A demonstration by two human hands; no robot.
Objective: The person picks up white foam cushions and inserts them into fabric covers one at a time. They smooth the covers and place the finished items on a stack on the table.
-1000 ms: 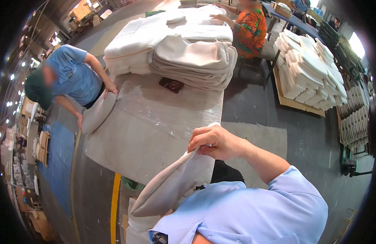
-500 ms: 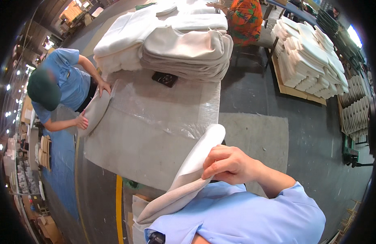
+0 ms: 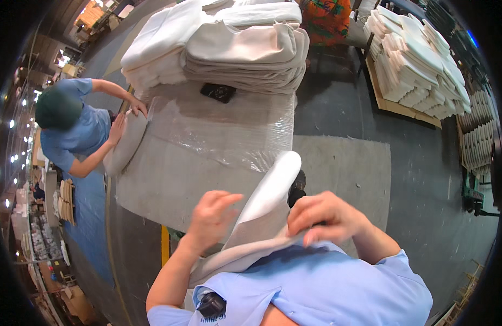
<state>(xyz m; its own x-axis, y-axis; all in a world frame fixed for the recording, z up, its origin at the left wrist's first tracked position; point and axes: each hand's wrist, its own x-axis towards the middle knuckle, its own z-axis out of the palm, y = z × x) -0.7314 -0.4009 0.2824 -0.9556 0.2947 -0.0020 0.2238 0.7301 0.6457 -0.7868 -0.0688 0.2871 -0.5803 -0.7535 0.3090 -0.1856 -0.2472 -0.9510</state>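
Note:
A long, pale padded fabric piece (image 3: 268,187) lies across the near table edge and against my body, with its near side folded up into a thick rim. My right hand (image 3: 330,217) is at the right end of that rim, fingers curled over it and thumb below; slight blur hides the exact contact. Lifted left of the piece, my left hand (image 3: 212,220) is empty, its blurred fingers apart. Across the table, a co-worker in a blue shirt and dark cap has both hands (image 3: 129,117) on a similar pale piece (image 3: 126,144).
Plastic sheeting covers part of the work table (image 3: 169,185). At its far end rise stacks of pale padded pieces (image 3: 240,54), with a small black object (image 3: 218,93) before them. Another stack (image 3: 416,65) stands on a pallet at right. Someone in orange patterned clothing (image 3: 326,22) is beyond.
My left hand has come into view, raised left of the piece. My right hand has shifted slightly right along the rim. The co-worker's nearer hand has moved up along their piece.

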